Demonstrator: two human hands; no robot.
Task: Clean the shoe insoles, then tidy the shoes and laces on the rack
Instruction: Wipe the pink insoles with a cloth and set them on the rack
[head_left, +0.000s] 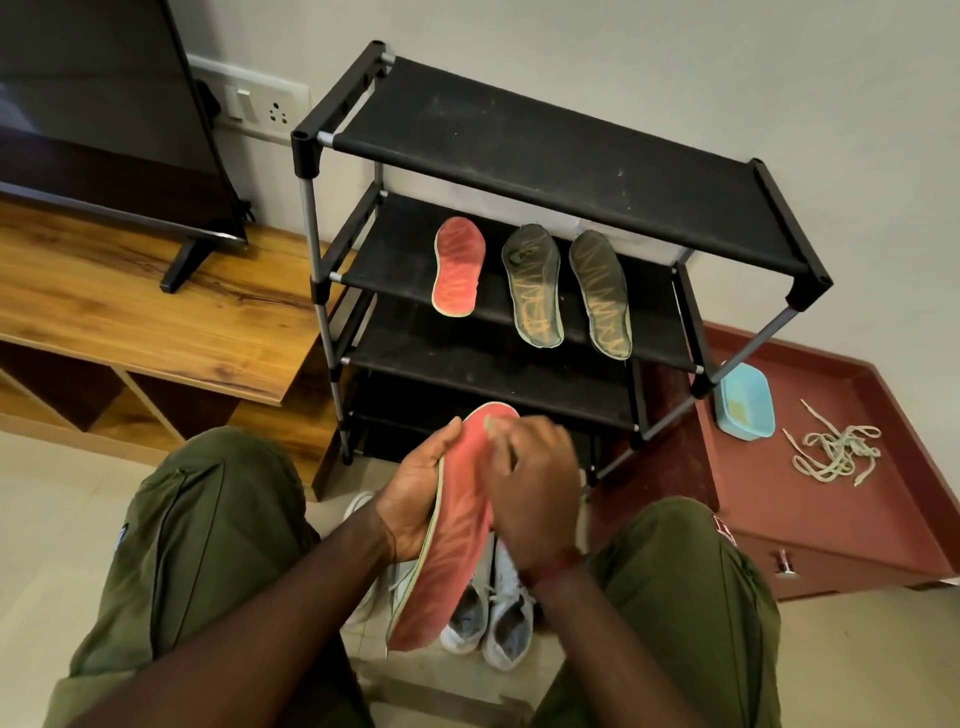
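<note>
left grip (415, 499) clasps red insole (452, 561), right grip (535, 493) touching

TV (104, 104), 10 o'clock: cut by frame edge.
Right hand (535, 488), centre: blurred, grip unclear.
Shoes (506, 623), 6 o'clock: partly hidden under insole (457, 535) and wrists.

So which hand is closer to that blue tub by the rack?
Right. The right hand is on the held insole, with the blue tub up and to its right. The left hand grips the insole's other edge, further from the tub.
</note>
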